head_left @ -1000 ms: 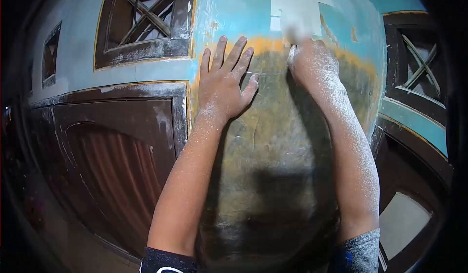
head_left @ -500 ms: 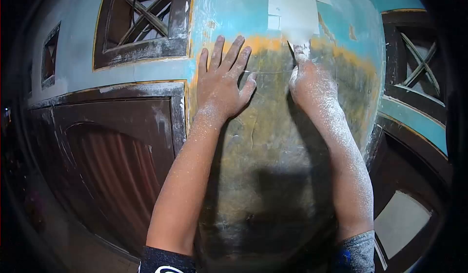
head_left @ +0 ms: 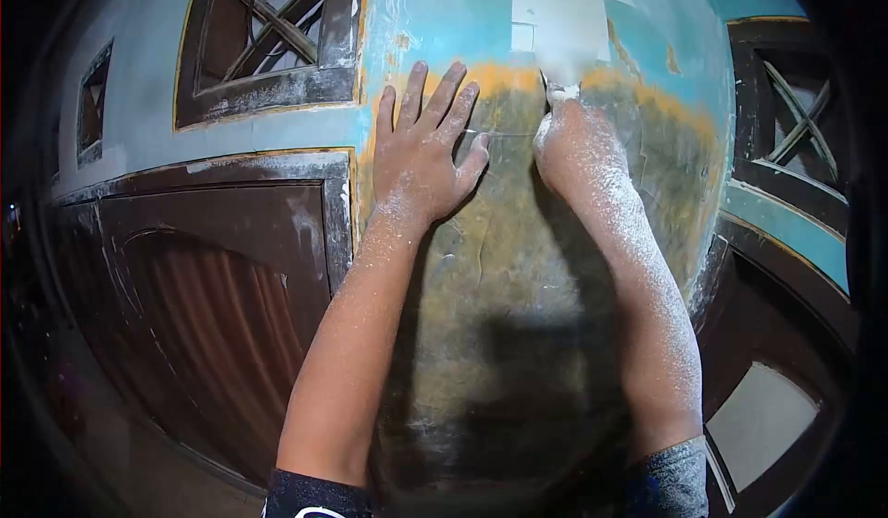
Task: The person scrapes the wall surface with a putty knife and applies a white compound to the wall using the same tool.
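My left hand point(head_left: 421, 153) lies flat on the wall, fingers spread, on the brownish bare area just below an orange band. My right hand point(head_left: 585, 148), dusted white like its forearm, is closed around a scraper point(head_left: 561, 90). Only the scraper's upper part shows, coated in white powder; my fist hides its handle. Its tip is at the lower end of a white patch point(head_left: 560, 23) in the turquoise paint point(head_left: 444, 18). A thin crack line runs across the wall between my hands.
To the left are a dark wooden window frame point(head_left: 342, 88) with crossed slats and a brown door panel point(head_left: 213, 208) below. On the right stand another crossed-slat window point(head_left: 800, 116) and a dark door with a pale panel point(head_left: 763, 421). Shadows fall on the lower wall.
My right hand has shifted slightly left and tilted with the scraper, remaining near the white patch's lower end. My left hand stays in place on the wall.
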Demonstrator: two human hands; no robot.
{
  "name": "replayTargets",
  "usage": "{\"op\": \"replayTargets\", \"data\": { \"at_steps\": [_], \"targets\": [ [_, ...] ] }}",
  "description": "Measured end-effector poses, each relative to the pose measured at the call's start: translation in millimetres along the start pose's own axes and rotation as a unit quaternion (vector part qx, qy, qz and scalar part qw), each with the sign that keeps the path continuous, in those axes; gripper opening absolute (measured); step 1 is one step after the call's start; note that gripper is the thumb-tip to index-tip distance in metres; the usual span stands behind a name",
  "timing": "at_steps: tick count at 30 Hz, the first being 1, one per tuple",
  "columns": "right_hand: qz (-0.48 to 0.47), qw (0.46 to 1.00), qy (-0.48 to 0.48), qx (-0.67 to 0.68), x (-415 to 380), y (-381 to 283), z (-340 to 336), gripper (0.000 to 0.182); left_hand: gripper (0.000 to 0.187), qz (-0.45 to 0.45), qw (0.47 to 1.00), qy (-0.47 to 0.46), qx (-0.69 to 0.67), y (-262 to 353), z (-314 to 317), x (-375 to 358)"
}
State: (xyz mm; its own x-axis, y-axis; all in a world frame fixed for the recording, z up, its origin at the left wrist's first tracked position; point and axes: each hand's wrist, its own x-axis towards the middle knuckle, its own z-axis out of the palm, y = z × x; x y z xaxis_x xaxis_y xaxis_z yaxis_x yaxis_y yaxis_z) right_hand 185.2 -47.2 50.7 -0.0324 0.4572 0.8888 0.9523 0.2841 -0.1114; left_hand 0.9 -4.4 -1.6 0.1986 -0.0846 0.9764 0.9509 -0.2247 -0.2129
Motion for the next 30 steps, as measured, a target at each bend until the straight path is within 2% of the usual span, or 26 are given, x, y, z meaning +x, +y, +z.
{"op": "replayTargets", "data": {
  "at_steps": [2, 12, 17, 21, 24, 26, 30],
  "targets": [
    [0.006, 1.000, -0.007, -0.030, 1.1, 1.8, 2.2, 0.059, 0.061, 0.000, 1.000, 0.000, 0.002, -0.1, 0.1, -0.5],
    [-0.032, 0.999, 0.021, -0.017, -0.6, 10.0, 3.1, 0.054, 0.061, -0.004, 1.000, -0.011, 0.010, 0.6, -0.9, 0.4],
    [-0.004, 1.000, 0.012, -0.002, 5.9, 4.8, 1.4, 0.052, 0.061, -0.002, 1.000, 0.000, 0.008, 0.6, 0.5, 0.4],
    [-0.014, 0.999, 0.020, -0.025, 7.1, 10.6, 6.8, 0.049, 0.061, 0.002, 1.000, 0.007, 0.013, -0.2, 1.4, 0.8],
    [0.000, 1.000, -0.020, 0.000, 8.0, 3.8, -5.3, 0.038, 0.060, -0.002, 1.000, 0.000, 0.012, 0.8, 0.8, 0.4],
    [0.001, 1.000, -0.001, 0.018, 7.3, 3.8, -3.5, 0.034, 0.060, -0.001, 1.000, 0.008, 0.009, 1.1, 1.3, -0.3],
    [-0.001, 1.000, -0.016, -0.019, 8.6, 7.3, -0.8, 0.036, 0.060, -0.004, 1.000, 0.005, 0.005, 1.1, 0.1, 0.1]
  ]
}}
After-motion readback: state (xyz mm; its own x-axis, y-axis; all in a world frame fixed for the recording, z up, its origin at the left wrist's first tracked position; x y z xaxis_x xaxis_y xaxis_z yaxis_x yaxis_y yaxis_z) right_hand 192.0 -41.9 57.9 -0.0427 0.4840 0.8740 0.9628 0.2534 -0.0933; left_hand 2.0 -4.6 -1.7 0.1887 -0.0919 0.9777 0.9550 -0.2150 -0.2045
